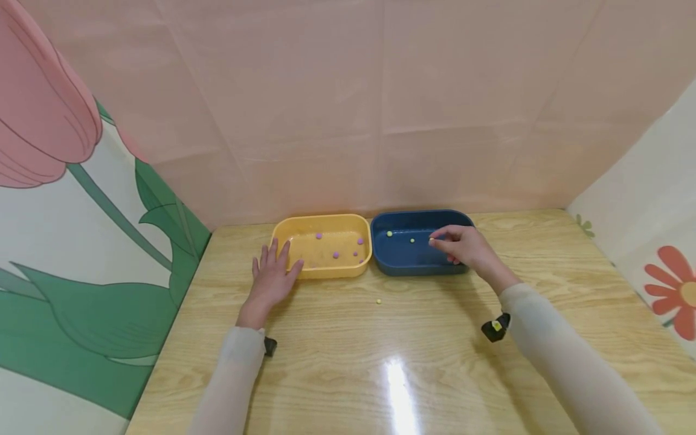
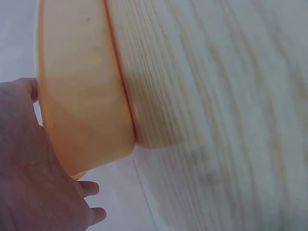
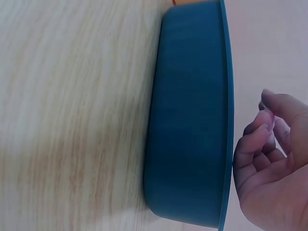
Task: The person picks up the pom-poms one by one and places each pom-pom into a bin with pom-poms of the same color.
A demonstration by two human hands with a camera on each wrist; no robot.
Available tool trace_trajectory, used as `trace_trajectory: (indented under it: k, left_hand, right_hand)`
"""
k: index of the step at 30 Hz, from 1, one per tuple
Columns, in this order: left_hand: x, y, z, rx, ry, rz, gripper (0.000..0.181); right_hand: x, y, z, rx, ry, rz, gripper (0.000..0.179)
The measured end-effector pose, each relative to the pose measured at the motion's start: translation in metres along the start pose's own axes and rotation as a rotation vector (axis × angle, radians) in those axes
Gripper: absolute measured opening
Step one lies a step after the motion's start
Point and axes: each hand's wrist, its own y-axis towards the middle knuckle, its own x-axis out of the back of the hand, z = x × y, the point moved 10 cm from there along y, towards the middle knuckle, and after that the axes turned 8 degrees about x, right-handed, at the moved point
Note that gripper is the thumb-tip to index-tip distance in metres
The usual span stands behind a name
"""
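My left hand (image 1: 272,279) rests with spread, straight fingers on the left front corner of a yellow tray (image 1: 326,273). In the left wrist view, the tray's outer wall (image 2: 86,91) stands beside that hand. Small purple balls lie in this tray, one purple ball (image 1: 318,236) toward the back. Over the right part of a dark blue tray (image 1: 418,270), my right hand (image 1: 464,246) pinches a small pale yellow ball (image 1: 431,240) between thumb and index finger. Below it in the blue tray lie a yellow ball (image 1: 389,234) and a smaller yellow ball (image 1: 412,240).
The two trays stand side by side at the back of the wooden table (image 1: 337,350), close to a pink wall covering (image 1: 326,151). One loose yellow ball (image 1: 379,301) lies on the table in front of them. Flower-patterned panels flank the table.
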Motion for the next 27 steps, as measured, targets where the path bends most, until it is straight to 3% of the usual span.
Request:
trace_trajectory:
  k: [5,16,27]
  left_hand:
    - [0.0,0.0,0.0,-0.001,-0.003,0.001,0.072]
    - [0.001,0.0,0.002,0.003,-0.009,-0.003,0.071]
    - [-0.002,0.002,0.002,-0.002,-0.032,0.005,0.07]
  right_hand:
    - [0.004,0.008,-0.003,-0.011,-0.009,-0.016,0.051]
    - [0.007,0.024,-0.013,-0.07,0.009,-0.044,0.042]
    - [0.01,0.034,-0.023,-0.061,0.003,-0.089,0.034]
